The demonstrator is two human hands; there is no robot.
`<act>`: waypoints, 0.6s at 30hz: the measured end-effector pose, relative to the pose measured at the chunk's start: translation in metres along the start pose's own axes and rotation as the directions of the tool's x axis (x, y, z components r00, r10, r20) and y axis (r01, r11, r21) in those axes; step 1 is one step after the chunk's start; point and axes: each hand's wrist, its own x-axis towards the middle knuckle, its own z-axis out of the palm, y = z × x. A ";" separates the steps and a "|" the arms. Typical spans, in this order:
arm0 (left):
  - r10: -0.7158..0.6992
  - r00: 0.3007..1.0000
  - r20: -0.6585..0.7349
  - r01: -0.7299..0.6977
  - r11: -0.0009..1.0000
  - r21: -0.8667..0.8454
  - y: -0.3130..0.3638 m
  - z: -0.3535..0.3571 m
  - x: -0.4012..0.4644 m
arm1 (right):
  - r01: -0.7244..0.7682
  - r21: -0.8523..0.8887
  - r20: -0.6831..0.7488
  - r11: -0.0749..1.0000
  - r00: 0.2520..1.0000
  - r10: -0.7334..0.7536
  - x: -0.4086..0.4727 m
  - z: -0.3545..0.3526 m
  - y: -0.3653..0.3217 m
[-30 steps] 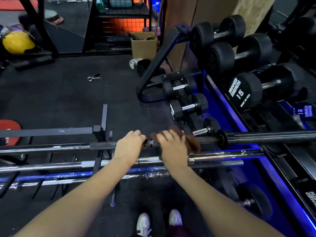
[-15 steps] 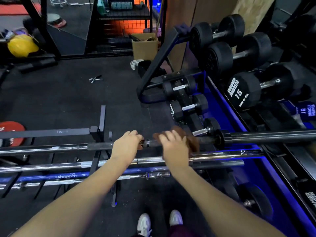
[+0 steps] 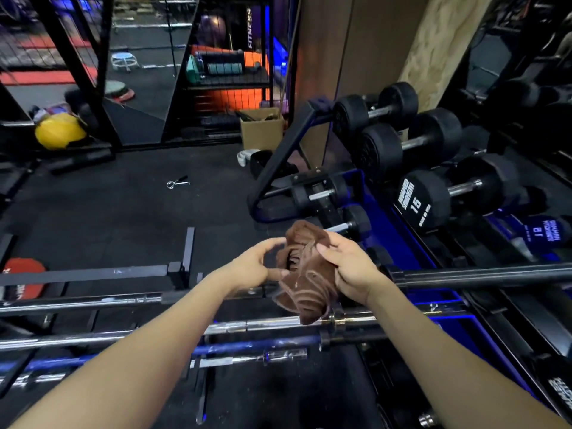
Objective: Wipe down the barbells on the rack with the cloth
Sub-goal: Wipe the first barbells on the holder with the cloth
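A crumpled brown cloth (image 3: pixel 305 274) hangs in the air above the barbells, lifted off them. My right hand (image 3: pixel 346 267) grips its right side. My left hand (image 3: pixel 257 267) is at its left edge, thumb and fingers spread and touching the fabric. Below lie several barbells on a low rack: a dark bar (image 3: pixel 479 275) running right, a chrome bar (image 3: pixel 263 325) beneath the cloth, and a blue bar (image 3: pixel 247 348) nearer to me.
A dumbbell rack (image 3: pixel 380 193) with black dumbbells (image 3: pixel 424 199) stands at the right. A cardboard box (image 3: pixel 261 128) sits at the back, a clip (image 3: pixel 178 182) lies on the dark floor, and a red plate (image 3: pixel 21 280) is at the left.
Both hands have come up off the dark bar. The cloth, earlier pressed on the bar under my right hand, now hangs bunched between the hands. The view tilted upward.
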 end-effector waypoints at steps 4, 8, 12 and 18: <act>-0.055 0.995 -0.080 0.045 0.991 -0.129 0.013 0.010 0.008 | -0.026 0.076 -0.055 0.997 0.998 0.030 -0.001 -0.012 -0.013; -0.176 0.927 -0.332 0.152 0.983 -0.099 0.012 0.020 0.019 | -0.071 -0.116 -0.147 0.991 0.988 0.054 0.001 -0.026 -0.012; -0.287 0.896 -0.339 0.140 0.907 -0.398 0.035 0.032 0.017 | 0.010 -0.315 -0.235 0.949 0.968 -0.088 0.003 -0.020 -0.007; -0.283 0.957 -0.054 0.127 0.583 -0.803 0.064 0.035 0.000 | 0.099 -0.796 -0.042 0.597 0.975 -0.219 0.006 -0.009 0.005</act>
